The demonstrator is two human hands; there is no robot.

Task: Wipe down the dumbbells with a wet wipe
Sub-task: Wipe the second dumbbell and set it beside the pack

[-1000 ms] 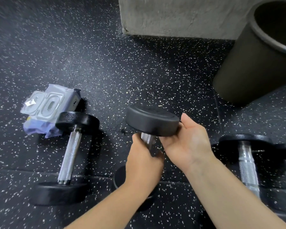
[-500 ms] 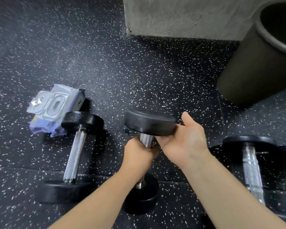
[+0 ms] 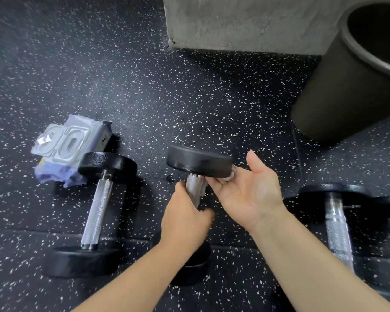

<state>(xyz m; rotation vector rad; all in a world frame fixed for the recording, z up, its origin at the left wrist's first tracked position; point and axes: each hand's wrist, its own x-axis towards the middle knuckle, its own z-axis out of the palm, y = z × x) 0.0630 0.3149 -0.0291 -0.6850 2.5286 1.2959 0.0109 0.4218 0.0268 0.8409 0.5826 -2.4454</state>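
My left hand (image 3: 185, 221) grips the knurled steel handle of a black dumbbell (image 3: 198, 162), which stands tilted with its lower head on the floor. My right hand (image 3: 250, 192) reaches under the raised head, palm showing and thumb up. Its fingers hold a white wet wipe (image 3: 231, 176) against the head's underside, close to the handle. Most of the wipe is hidden by the fingers and the head.
A second dumbbell (image 3: 97, 212) lies on the speckled rubber floor to the left, beside a pack of wet wipes (image 3: 65, 145). Another dumbbell (image 3: 337, 226) lies at the right. A dark bin (image 3: 351, 91) and a concrete block (image 3: 245, 23) stand behind.
My right hand has slid from the rim of the raised head to its underside, and the wipe now shows between the fingers. My left hand keeps its grip on the handle.
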